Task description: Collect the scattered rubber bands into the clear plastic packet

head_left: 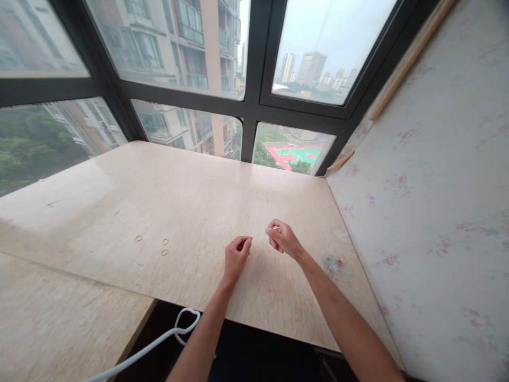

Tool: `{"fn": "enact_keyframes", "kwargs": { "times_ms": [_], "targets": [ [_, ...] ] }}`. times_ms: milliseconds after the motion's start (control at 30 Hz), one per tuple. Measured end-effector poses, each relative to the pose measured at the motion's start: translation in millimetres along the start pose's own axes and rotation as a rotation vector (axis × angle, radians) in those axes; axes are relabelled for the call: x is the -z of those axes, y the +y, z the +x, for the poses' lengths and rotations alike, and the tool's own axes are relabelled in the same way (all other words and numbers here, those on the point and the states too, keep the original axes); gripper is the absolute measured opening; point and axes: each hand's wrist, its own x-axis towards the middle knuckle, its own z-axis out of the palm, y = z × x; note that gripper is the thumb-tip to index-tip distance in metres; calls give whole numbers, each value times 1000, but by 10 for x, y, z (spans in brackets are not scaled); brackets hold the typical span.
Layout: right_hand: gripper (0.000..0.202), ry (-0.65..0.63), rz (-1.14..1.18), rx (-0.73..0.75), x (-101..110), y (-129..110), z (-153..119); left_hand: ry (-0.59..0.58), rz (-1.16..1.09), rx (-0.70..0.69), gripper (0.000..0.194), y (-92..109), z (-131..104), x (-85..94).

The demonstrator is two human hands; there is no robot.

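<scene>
My left hand [237, 258] is above the stone-topped sill [199, 212], its fingers curled and the thumb pressed to the index finger. Just to the right and slightly farther off, my right hand [283, 239] is closed in a similar pinch. A small gap separates the two hands. Whatever either pinch holds is too small to make out. Left of my hands lie three thin yellowish rings: one ring [138, 238] by itself, and a second ring [165, 242] close to a third ring [164, 252].
Near the right wall [417, 212], beyond my right forearm, lies a clear plastic packet [334, 263] with small coloured bits. Another clear scrap [341, 235] is behind it. A white cable [147, 347] loops at the front edge. Dark window frames [250, 106] bound the back.
</scene>
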Motion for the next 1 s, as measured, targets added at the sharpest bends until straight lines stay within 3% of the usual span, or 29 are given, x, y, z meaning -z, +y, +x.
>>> {"fn": "enact_keyframes", "kwargs": {
  "times_ms": [100,233,400,667,833,1000],
  "targets": [
    [26,139,430,-57,69,36,-304,3,2,14,27,-9,2,-12],
    [28,367,608,-124,169,119,-654,2,33,19,27,-17,-9,-22],
    [31,600,499,-239,365,288,-1094,-11,86,13,30,-26,-32,-28],
    [43,860,325,-339,761,539,-1692,-53,202,-5,32,-43,-41,-52],
    [45,929,239,-382,941,685,-1821,-66,265,-20,30,-10,-52,-76],
    [39,881,-23,-407,1006,768,-1811,-50,282,-19,32,1,-46,-92]
  ]
}}
